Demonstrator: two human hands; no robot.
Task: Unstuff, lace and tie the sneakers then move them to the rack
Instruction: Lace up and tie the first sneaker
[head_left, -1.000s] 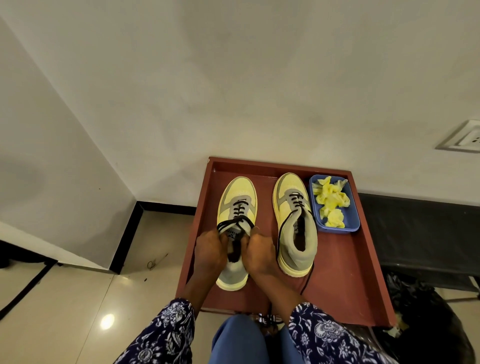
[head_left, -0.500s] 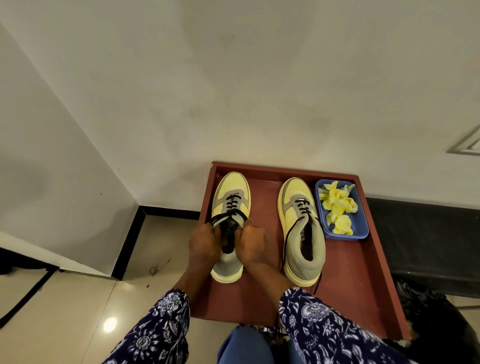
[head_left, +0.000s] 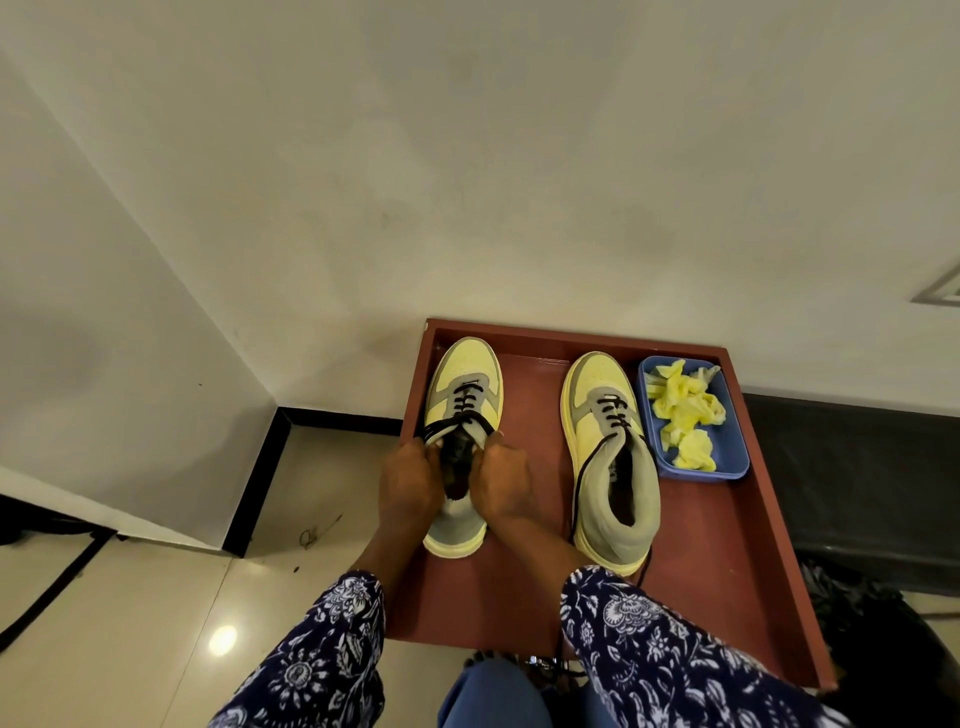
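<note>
While both hands (head_left: 410, 486) (head_left: 501, 483) grip left sneaker's (head_left: 464, 410) laces (head_left: 457, 427), blue tray (head_left: 732, 447) flanks right sneaker (head_left: 610, 457).

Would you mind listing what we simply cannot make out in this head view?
- Lace ends on the left sneaker: hidden under the left hand and right hand, so any knot and each grip are unclear.
- Lace of the right sneaker: trails toward the red tray's near edge, its end hidden behind the right sleeve.
- Wall fitting: cut off by the right frame edge.
- The rack: not in view.
</note>
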